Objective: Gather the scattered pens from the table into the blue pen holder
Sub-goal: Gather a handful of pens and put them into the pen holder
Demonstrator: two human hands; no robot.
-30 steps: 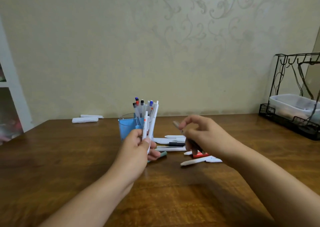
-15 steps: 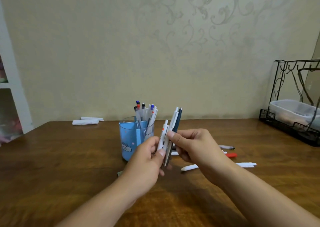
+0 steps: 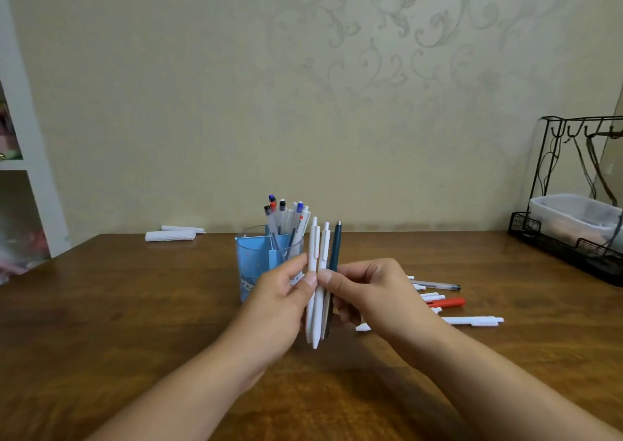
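A bundle of pens (image 3: 319, 272), two white and one dark blue, stands upright between my hands, in front of the blue pen holder (image 3: 253, 265). My left hand (image 3: 279, 302) grips the bundle from the left, thumb on the white pens. My right hand (image 3: 367, 292) pinches it from the right. The holder stands on the wooden table (image 3: 135, 305) with several pens upright inside. More pens lie scattered behind my right hand: a red one (image 3: 448, 303), a long white one (image 3: 472, 320) and a clear one (image 3: 438, 285).
Two white rolled items (image 3: 170, 235) lie at the table's back left. A black wire rack (image 3: 573, 245) with a clear plastic container (image 3: 573, 218) stands at the back right. White shelving runs along the left edge.
My right hand brought a dark pen over to the white pens in my left hand. Both hands now hold the bundle together, upright and straighter than before.
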